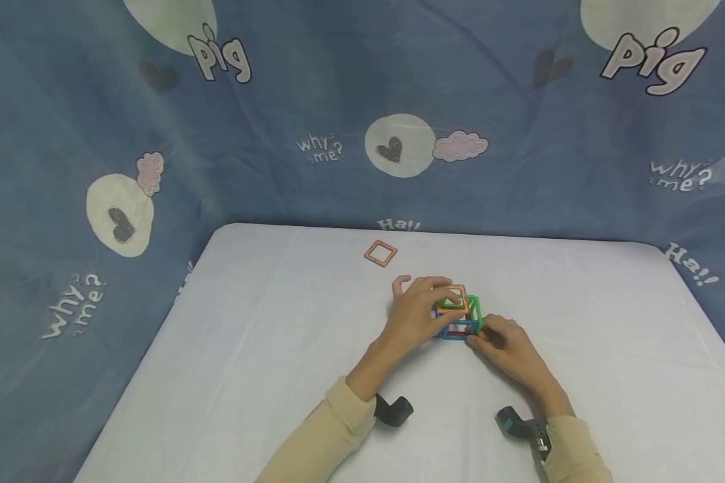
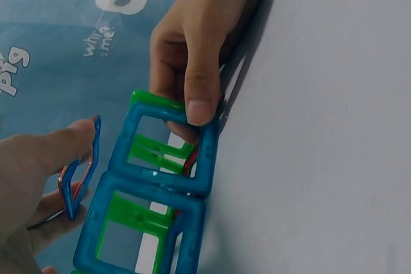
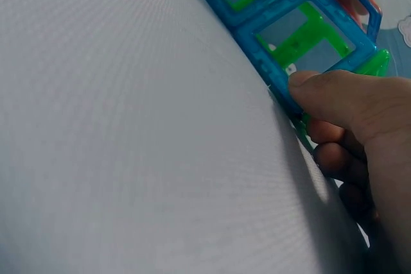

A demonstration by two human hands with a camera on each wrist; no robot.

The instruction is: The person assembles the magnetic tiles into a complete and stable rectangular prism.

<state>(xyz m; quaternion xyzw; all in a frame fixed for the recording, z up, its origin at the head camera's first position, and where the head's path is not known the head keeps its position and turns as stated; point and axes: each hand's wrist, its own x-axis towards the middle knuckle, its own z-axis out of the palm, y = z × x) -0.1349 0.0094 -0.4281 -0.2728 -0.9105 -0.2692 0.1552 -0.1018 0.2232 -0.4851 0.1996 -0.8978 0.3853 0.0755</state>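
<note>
Square magnetic tiles, blue in front with green and red ones behind, form a small open-framed structure [image 1: 476, 327] on the white table. My right hand [image 1: 515, 354] grips its right end, the thumb pressed on a blue front tile [image 3: 275, 86] and the fingers curled round the side. My left hand [image 1: 415, 310] pinches a loose square tile [image 2: 94, 152] between thumb and fingers, apart from the structure in the left wrist view. That tile looks orange in the head view and blue with red edges in the wrist views.
A single orange square tile [image 1: 380, 253] lies flat near the table's back edge. The white-covered table [image 1: 265, 322] meets a blue printed cloth [image 1: 290, 87] behind and at the sides. Dark wrist-worn devices [image 1: 394, 410] stick out below both forearms.
</note>
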